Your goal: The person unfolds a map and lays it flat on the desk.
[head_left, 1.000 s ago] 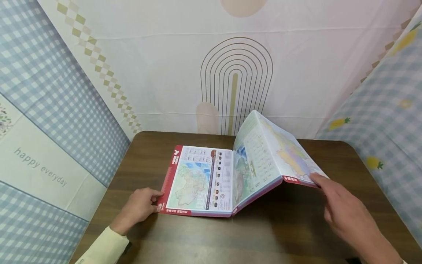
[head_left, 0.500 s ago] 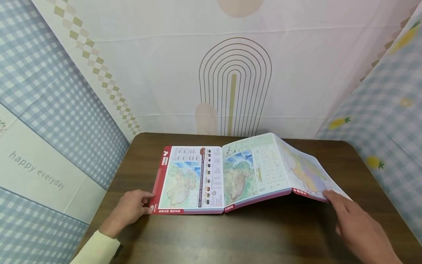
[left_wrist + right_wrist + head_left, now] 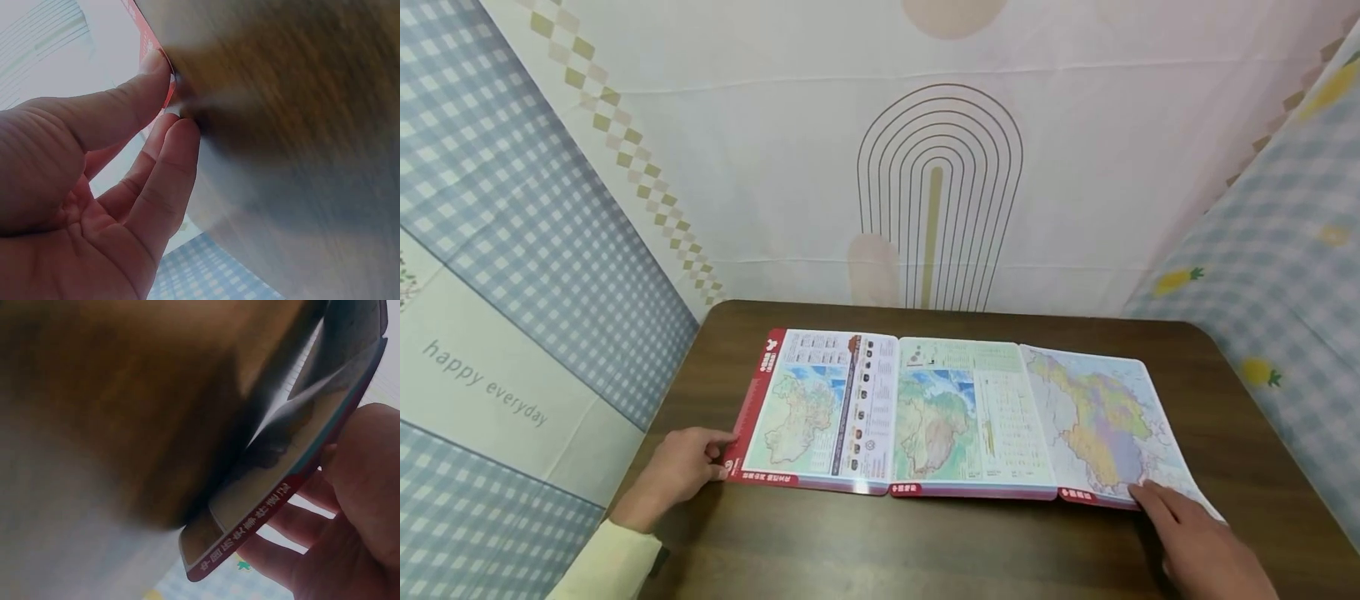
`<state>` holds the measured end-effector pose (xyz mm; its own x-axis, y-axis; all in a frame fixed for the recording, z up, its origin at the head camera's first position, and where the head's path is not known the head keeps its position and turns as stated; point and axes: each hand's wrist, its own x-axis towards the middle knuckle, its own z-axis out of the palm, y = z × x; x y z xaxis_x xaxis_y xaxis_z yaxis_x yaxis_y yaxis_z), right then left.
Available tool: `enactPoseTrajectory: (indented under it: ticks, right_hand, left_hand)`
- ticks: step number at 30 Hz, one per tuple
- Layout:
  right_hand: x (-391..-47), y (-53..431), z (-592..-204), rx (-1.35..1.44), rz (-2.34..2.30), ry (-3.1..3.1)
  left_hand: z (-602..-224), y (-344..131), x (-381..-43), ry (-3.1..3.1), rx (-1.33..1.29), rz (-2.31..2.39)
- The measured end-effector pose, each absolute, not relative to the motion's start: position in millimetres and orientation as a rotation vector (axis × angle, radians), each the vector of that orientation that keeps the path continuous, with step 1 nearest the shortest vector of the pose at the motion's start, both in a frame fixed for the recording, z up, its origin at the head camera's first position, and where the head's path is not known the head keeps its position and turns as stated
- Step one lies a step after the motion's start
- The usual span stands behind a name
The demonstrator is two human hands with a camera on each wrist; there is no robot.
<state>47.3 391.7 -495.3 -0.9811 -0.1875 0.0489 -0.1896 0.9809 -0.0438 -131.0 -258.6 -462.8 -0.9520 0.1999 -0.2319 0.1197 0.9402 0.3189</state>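
Observation:
A folding map (image 3: 940,425) with three panels in a row lies opened out along the wooden table. Red borders edge its left panel (image 3: 808,417), and the right panel (image 3: 1105,425) carries a colourful map. My left hand (image 3: 672,471) pinches the lower left corner; in the left wrist view its thumb (image 3: 125,109) touches the red edge. At the lower right, my right hand (image 3: 1198,537) holds the front edge of the right panel. That panel still tilts slightly off the table in the right wrist view, its underside (image 3: 281,462) showing beside the fingers (image 3: 275,556).
The brown wooden table (image 3: 880,550) extends in front of the map and to both sides. A pale cloth backdrop (image 3: 760,167) hangs behind it. Blue checked cloths (image 3: 565,208) stand at the left and right.
My right hand has lowered the right panel toward the front right, so the raised fold has flattened. The left hand and the left panel have slid leftward.

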Motion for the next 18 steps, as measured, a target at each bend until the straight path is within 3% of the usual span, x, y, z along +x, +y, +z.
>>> enactPoseTrajectory:
  ticks: [18]
  right_hand:
    - [46.8,391.6,-496.9,0.355,0.052,-3.014]
  left_hand:
    - [-460.9,-252.5,-132.2,2.823,0.258,0.341]
